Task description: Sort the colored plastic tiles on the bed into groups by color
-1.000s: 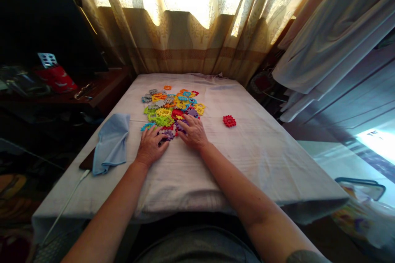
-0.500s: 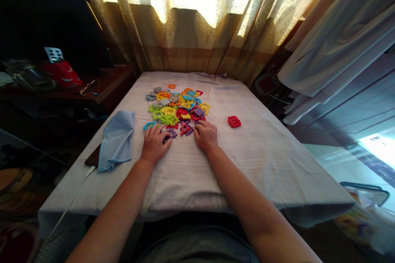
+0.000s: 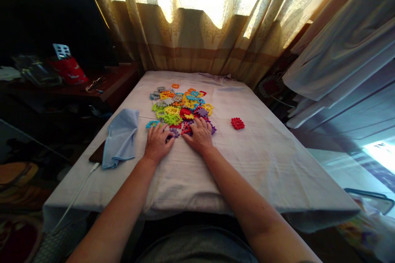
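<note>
Left hand (image 3: 158,141) sits loosely spread, thumb well off the fingers, at the near-left side of the toothed pieces (image 3: 172,111); right hand (image 3: 201,134) splays over a red piece (image 3: 186,128) and purple pieces (image 3: 213,128), fingers toward the table's (image 3: 259,164) far edge. The heap lies slightly left of centre, pieces flat or tilted every which way; one shared long axis, I can't tell. A lone red piece (image 3: 237,123) lies flat, out toward the right edge.
</note>
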The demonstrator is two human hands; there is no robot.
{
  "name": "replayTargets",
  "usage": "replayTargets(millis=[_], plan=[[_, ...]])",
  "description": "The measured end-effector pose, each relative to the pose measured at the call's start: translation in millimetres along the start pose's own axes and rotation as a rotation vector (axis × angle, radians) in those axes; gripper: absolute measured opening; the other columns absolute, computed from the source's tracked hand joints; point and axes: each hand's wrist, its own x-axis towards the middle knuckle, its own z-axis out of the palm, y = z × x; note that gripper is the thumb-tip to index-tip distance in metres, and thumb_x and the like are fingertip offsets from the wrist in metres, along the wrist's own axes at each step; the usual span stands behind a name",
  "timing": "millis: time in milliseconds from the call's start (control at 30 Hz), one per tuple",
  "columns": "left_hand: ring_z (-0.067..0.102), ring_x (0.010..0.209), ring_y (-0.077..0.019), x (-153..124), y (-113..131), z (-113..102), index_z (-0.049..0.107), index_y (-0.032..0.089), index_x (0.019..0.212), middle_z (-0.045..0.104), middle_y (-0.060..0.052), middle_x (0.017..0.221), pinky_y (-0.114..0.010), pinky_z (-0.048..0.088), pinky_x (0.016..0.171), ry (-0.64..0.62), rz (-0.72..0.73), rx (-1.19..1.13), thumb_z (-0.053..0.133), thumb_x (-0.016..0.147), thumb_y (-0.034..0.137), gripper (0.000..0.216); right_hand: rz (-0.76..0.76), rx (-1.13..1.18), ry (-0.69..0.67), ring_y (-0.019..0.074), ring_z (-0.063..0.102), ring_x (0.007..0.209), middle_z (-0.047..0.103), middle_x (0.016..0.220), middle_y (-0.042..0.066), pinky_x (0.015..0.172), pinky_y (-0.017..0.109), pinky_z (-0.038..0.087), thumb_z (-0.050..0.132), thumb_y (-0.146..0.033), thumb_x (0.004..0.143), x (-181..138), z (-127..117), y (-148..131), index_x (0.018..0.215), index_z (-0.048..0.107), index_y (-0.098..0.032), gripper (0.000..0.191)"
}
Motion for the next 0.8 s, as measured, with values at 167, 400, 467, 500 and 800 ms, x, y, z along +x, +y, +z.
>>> replayTargets(millis=[167, 400, 467, 500, 800], plan=[[0.045, 0.134, -0.0334, 0.2, 0.3, -0.5, 0.072, 0.022, 0.094, 0.061, -0.009, 0.134, -0.056, 0.030, 0.114, -0.003, 0.008, 0.024, 0.057, 0.085, 0.034, 0.021, -0.018, 0.030, 0.004, 0.0319, 0.032, 0.141, 0.049, 0.147, 0.015, 0.114, 0.052, 0.019, 0.064, -0.045, 0.085, 0.1, 1.0, -1.4, 0.105, 0.071, -0.020, 0.033], [0.047, 0.131, -0.0329, 0.6, 0.8, -1.9, 0.072, 0.022, 0.094, 0.063, -0.009, 0.132, -0.054, 0.033, 0.112, 0.009, 0.029, 0.060, 0.057, 0.086, 0.035, 0.021, -0.055, 0.056, 0.037, 0.0296, 0.036, 0.139, 0.052, 0.145, 0.014, 0.114, 0.051, 0.020, 0.063, -0.037, 0.087, -0.6, -0.9, -3.4, 0.112, 0.070, -0.022, 0.030], [0.048, 0.131, -0.0326, 0.7, 0.3, -1.2, 0.072, 0.023, 0.094, 0.063, -0.009, 0.132, -0.054, 0.034, 0.111, 0.018, 0.033, 0.066, 0.057, 0.086, 0.035, 0.021, -0.084, 0.049, 0.024, 0.0292, 0.035, 0.140, 0.050, 0.147, 0.011, 0.114, 0.051, 0.021, 0.062, -0.036, 0.088, -0.1, -1.3, -3.8, 0.117, 0.068, -0.025, 0.031], [0.048, 0.131, -0.0325, 0.8, 0.0, -0.7, 0.072, 0.023, 0.093, 0.063, -0.009, 0.132, -0.054, 0.034, 0.111, 0.021, 0.037, 0.069, 0.057, 0.086, 0.035, 0.021, -0.106, 0.044, 0.013, 0.0287, 0.035, 0.140, 0.049, 0.148, 0.010, 0.114, 0.052, 0.021, 0.061, -0.036, 0.089, 0.2, -1.2, -4.2, 0.114, 0.069, -0.027, 0.028], [0.045, 0.134, -0.0338, -0.2, -2.7, 2.2, 0.072, 0.022, 0.094, 0.061, -0.010, 0.135, -0.056, 0.032, 0.112, 0.021, 0.028, 0.064, 0.056, 0.086, 0.035, 0.022, -0.200, 0.052, 0.093, 0.0242, 0.038, 0.139, 0.053, 0.145, 0.008, 0.115, 0.046, 0.024, 0.053, -0.031, 0.094, 9.9, -6.8, 2.3, 0.104, 0.069, -0.025, 0.020]])
